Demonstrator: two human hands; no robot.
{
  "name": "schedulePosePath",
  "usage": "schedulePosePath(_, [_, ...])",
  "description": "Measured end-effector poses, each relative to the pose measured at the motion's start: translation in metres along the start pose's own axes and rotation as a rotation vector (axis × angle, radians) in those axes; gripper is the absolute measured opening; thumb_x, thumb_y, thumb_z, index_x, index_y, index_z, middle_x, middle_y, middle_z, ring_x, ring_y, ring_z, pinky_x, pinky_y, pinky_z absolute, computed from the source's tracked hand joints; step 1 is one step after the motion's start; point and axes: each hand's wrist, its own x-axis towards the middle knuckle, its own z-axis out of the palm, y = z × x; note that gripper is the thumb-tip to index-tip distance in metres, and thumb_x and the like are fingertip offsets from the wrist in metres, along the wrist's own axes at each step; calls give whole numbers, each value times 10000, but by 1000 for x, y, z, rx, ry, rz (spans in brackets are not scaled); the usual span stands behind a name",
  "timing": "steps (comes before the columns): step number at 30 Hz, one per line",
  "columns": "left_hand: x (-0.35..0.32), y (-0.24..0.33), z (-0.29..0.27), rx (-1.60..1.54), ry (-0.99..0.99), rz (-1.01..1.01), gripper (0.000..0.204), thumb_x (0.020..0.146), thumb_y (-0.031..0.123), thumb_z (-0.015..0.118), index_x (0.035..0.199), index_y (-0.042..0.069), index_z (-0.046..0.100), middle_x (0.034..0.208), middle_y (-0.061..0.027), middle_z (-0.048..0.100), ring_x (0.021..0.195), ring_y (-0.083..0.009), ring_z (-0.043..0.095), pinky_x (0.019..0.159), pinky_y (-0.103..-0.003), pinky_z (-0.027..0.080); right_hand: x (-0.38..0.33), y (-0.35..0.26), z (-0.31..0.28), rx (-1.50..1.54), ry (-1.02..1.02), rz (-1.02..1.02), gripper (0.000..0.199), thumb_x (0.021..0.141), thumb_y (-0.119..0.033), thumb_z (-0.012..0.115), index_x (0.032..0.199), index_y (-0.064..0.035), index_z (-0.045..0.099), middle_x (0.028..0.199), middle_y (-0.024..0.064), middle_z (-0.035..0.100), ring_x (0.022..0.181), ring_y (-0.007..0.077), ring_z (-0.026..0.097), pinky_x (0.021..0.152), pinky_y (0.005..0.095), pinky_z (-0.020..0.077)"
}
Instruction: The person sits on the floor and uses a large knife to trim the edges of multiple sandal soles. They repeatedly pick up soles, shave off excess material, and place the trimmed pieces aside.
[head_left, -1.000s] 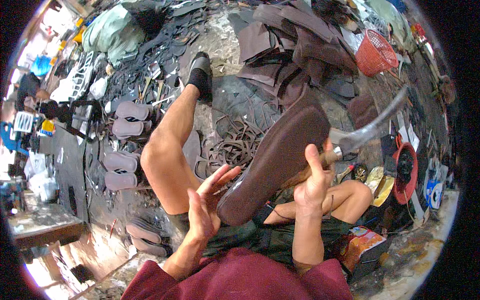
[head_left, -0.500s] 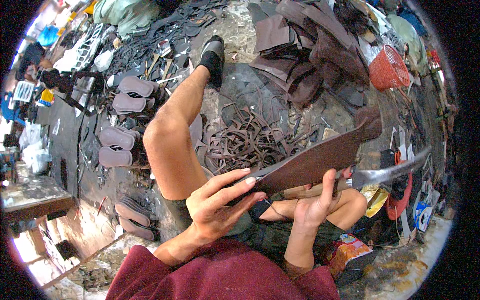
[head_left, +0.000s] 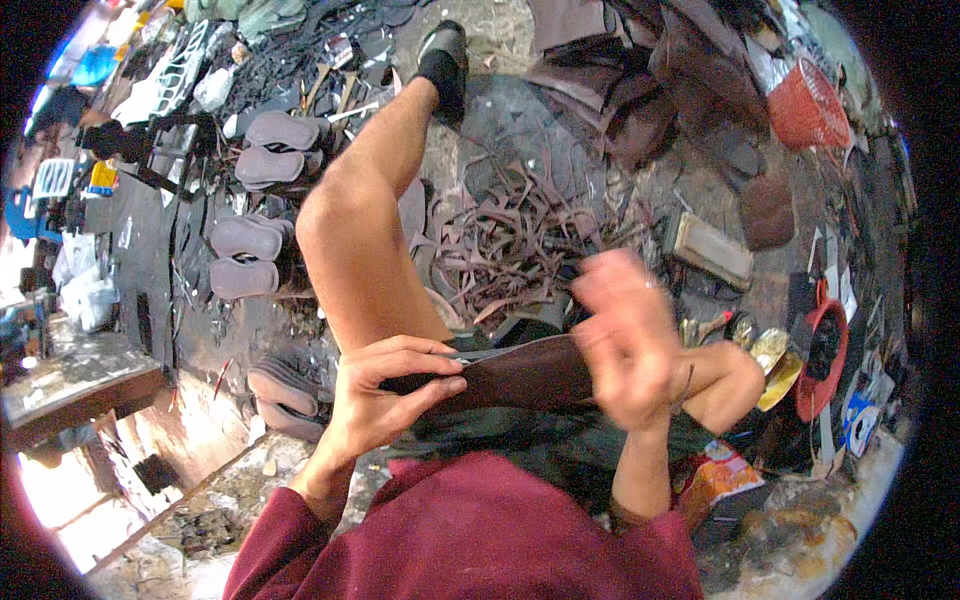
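My left hand (head_left: pixel 395 390) is closed on the left end of a dark brown, flexible sheet (head_left: pixel 530 378), thumb on the near side and fingers along the far edge. The sheet lies across above my lap, its far edge bowed. Over its right end is my right hand (head_left: pixel 632 345), smeared by motion, so its fingers cannot be read. No knife shows in or near that hand now. Beyond the sheet, a tangled heap of thin brown offcut strips (head_left: pixel 510 235) lies on the floor.
Paired grey-brown shoe soles (head_left: pixel 247 240) sit left of my bent leg. Far right are piled brown sheets (head_left: pixel 690 60) and a red basket (head_left: pixel 810 105). A pale rectangular block (head_left: pixel 713 250) lies right of the strips. A low wooden bench (head_left: pixel 90 395) stands at left.
The long-bladed knife seen by my right hand is out of sight. The sheet has come down lower and flatter; my left hand shifted left, and my right hand rose and blurred.
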Motion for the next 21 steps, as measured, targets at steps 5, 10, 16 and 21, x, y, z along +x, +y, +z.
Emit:
schedulePosePath(5, [-32,-22,13,-145,-227,-91,178,774,50,827,946,42,779,971,-119,749,906,-216,719,819,-320,564,-53,-32,37,145,-466,74,338,783,-351,797,1065,-167,767,953,4,754,781,171,702,692,336,518])
schedulePosePath(10, [-68,-37,30,-112,-287,-168,182,786,80,817,960,42,777,978,-118,750,911,-236,728,792,-331,576,-98,-47,52,174,-442,260,234,792,-317,786,984,-183,778,917,-36,755,719,121,676,671,312,460])
schedulePosePath(16, [-77,-47,36,-47,-281,-17,176,779,73,812,946,60,760,952,-118,748,860,-253,734,736,-333,583,-101,-60,53,99,-369,259,155,748,-240,834,883,-187,783,858,-53,756,702,83,674,690,289,368])
schedulePosePath(21, [-77,-51,41,-64,-245,84,171,764,58,817,924,60,756,906,-116,748,816,-243,737,697,-325,580,-103,-64,51,121,-361,309,107,784,-245,794,871,-192,760,860,-64,746,685,99,657,780,366,373])
